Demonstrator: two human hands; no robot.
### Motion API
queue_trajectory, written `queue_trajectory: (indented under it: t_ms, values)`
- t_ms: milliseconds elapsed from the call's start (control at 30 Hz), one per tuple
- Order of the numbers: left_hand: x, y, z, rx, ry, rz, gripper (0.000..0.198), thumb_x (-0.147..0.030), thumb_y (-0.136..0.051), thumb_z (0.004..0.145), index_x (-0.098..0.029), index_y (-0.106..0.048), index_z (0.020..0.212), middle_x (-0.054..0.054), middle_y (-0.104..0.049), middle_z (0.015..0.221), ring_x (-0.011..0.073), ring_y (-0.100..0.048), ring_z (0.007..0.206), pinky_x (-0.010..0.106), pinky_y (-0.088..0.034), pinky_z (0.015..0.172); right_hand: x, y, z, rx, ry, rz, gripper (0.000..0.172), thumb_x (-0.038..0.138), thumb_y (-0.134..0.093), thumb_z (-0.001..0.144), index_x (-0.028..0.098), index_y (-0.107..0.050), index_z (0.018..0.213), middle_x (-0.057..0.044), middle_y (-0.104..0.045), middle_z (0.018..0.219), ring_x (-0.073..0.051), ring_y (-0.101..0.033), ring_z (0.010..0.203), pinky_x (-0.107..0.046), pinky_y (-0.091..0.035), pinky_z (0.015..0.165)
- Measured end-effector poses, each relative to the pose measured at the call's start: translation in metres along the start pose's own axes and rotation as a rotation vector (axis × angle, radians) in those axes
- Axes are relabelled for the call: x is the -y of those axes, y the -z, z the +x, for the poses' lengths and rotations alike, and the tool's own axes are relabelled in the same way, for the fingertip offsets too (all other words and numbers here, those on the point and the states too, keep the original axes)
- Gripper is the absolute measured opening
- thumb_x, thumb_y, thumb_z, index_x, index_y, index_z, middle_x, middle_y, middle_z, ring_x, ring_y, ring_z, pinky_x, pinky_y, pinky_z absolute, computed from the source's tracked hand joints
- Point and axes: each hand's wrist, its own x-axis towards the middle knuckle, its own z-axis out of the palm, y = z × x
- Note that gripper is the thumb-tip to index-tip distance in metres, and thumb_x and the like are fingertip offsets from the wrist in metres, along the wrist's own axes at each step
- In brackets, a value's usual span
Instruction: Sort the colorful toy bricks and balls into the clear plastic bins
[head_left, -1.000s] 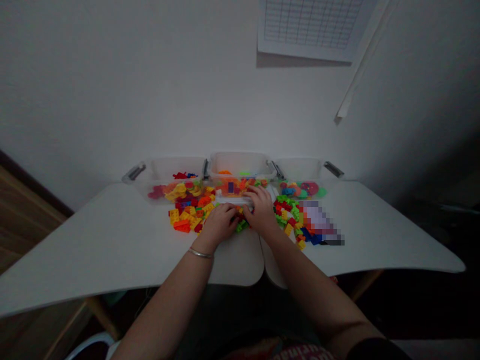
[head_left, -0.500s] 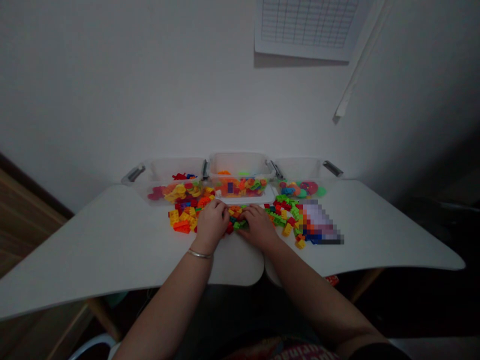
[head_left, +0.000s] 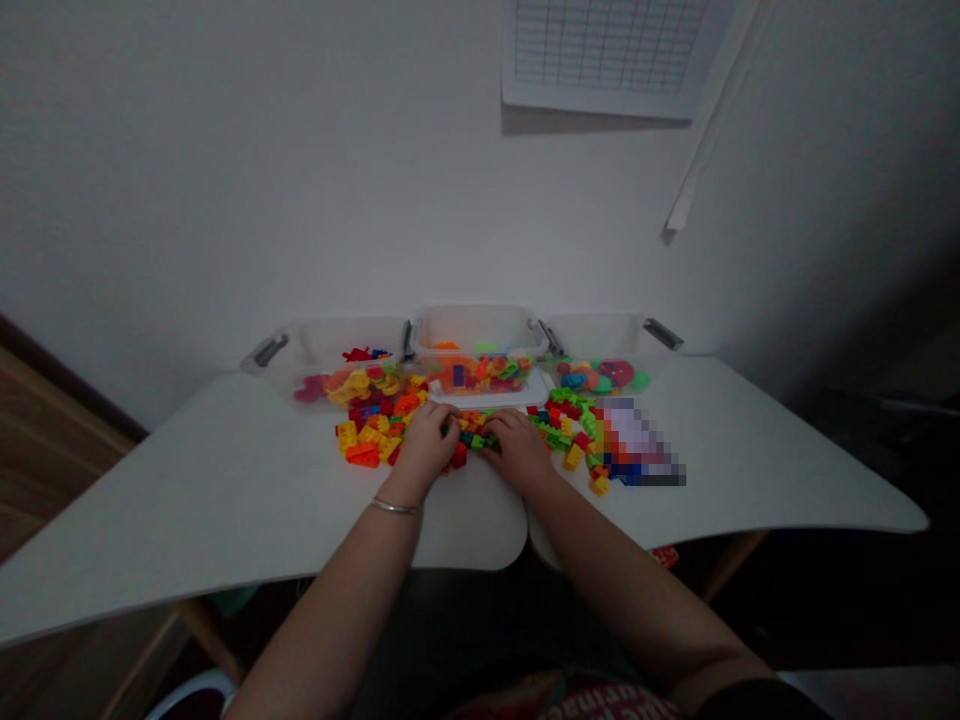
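Observation:
A spread of colourful toy building bricks [head_left: 373, 437] lies on the white table. Among them my left hand [head_left: 430, 438] has its fingers curled in, and whatever sits between the fingertips is hidden. Facing it, my right hand [head_left: 517, 448] is closed with its fingertips on a green toy brick [head_left: 490, 441]. Dark green bricks [head_left: 469, 439] show in the narrow gap between both hands. A red brick [head_left: 459, 456] lies just below the left fingertips. To the right of my right hand are more green bricks [head_left: 555, 438] and a yellow brick [head_left: 573, 457].
Three clear plastic bins with coloured pieces stand against the wall: a left bin [head_left: 352, 335], a middle bin [head_left: 480, 328] and a right bin [head_left: 600, 335]. A white lid [head_left: 534, 392] lies before the middle one. A pixelated item [head_left: 637, 440] lies right. The table [head_left: 247, 480] has a front seam.
Both hands stay close together over the bricks, with only small finger shifts. Slightly more of the dark green bricks shows between them. The view has tilted a little.

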Motion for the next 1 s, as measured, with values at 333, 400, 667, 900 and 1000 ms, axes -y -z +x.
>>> queue_trajectory:
  t_ms: [333, 400, 667, 900, 1000]
  values:
    - [-0.008, 0.005, -0.003, 0.094, -0.168, 0.071, 0.015, -0.019, -0.051, 0.085, -0.019, -0.066, 0.091, 0.007, -0.063, 0.095, 0.0207, -0.059, 0.093, 0.037, -0.047, 0.087, 0.001, -0.001, -0.001, -0.065, 0.006, 0.06, 0.013, 0.019, -0.064, 0.08, 0.019, -0.064, 0.093, -0.008, -0.065, 0.103, -0.023, -0.055, 0.104, -0.039, -0.043, 0.096]
    - [-0.011, 0.006, -0.003, 0.135, -0.204, 0.11, 0.015, -0.02, -0.052, 0.086, -0.019, -0.066, 0.092, 0.007, -0.065, 0.095, 0.0208, -0.059, 0.093, 0.037, -0.047, 0.086, 0.001, 0.0, -0.001, -0.09, 0.0, 0.09, 0.014, 0.018, -0.063, 0.08, 0.019, -0.064, 0.094, -0.008, -0.066, 0.103, -0.023, -0.055, 0.104, -0.039, -0.044, 0.095]
    - [-0.013, 0.008, -0.003, 0.168, -0.191, 0.099, 0.022, -0.019, -0.054, 0.085, -0.019, -0.064, 0.105, 0.008, -0.066, 0.104, 0.0216, -0.06, 0.097, 0.037, -0.048, 0.087, -0.003, -0.005, 0.001, -0.209, -0.044, 0.212, 0.016, 0.017, -0.062, 0.077, 0.021, -0.064, 0.092, -0.008, -0.067, 0.106, -0.025, -0.056, 0.106, -0.043, -0.044, 0.096]
    - [-0.013, 0.007, -0.004, 0.18, -0.252, 0.065, 0.035, -0.021, -0.062, 0.081, -0.02, -0.061, 0.116, 0.008, -0.066, 0.116, 0.0236, -0.059, 0.108, 0.039, -0.046, 0.095, -0.004, -0.006, 0.0, -0.306, -0.034, 0.377, 0.016, 0.022, -0.06, 0.076, 0.02, -0.061, 0.091, -0.008, -0.067, 0.095, -0.024, -0.061, 0.096, -0.041, -0.048, 0.091]
    - [-0.013, 0.005, -0.004, 0.185, -0.251, 0.102, 0.026, -0.022, -0.06, 0.084, -0.019, -0.065, 0.109, 0.009, -0.067, 0.113, 0.0237, -0.06, 0.106, 0.04, -0.046, 0.094, -0.004, -0.004, 0.001, -0.328, -0.089, 0.44, 0.016, 0.027, -0.058, 0.077, 0.02, -0.06, 0.091, -0.008, -0.067, 0.093, -0.023, -0.062, 0.093, -0.04, -0.05, 0.088]
